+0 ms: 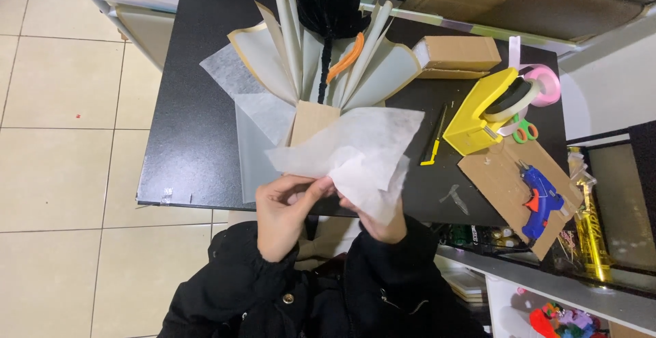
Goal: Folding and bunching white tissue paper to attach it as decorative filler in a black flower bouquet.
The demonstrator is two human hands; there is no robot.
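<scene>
Handling: white tissue sheet (pixel 355 150) judged light, limp, tear-prone.
Grip: left hand (pixel 287 211) and right hand (pixel 379 222) pinch its lower edge, near the surface (pixel 198 105) front edge.

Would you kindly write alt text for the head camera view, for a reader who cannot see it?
Seen from above, a left hand and a right hand pinch a sheet of white tissue paper at the base of a paper-wrapped bouquet holding a black flower on a black table. A blue glue gun and yellow tape dispenser lie to the right.

black padded jacket, snap buttons, bare hands
</scene>
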